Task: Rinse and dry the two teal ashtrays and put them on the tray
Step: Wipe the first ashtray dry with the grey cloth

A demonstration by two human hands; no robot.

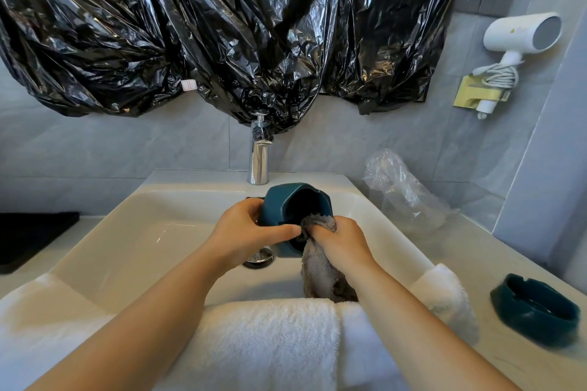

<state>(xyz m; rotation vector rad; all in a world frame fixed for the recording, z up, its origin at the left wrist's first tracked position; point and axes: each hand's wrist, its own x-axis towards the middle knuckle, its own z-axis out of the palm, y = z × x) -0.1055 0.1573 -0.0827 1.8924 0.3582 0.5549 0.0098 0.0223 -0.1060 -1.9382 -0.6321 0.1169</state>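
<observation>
Teal ashtray (279, 203) hangs tipped on edge over the sink (143, 232). My left hand (251, 232) curls round its wall, thumb along the rim, and my right hand (340, 241) clenches the grey cloth (317, 276) into the bowl. Probably glazed ceramic: heavy, slick wet, chippable, so I grip the thick wall. Its twin (533, 311) sits on the counter (495, 355).

Glossy teal glazed ashtray (287, 205) held over the sink, second glossy teal ashtray (535, 309) near right, nubby grey cloth (319, 270), fluffy white towel (270, 340), smooth glossy white sink (143, 232), polished chrome faucet (259, 155), crinkled shiny black plastic sheeting (222, 25), smooth white plastic hairdryer (521, 32) far right.
</observation>
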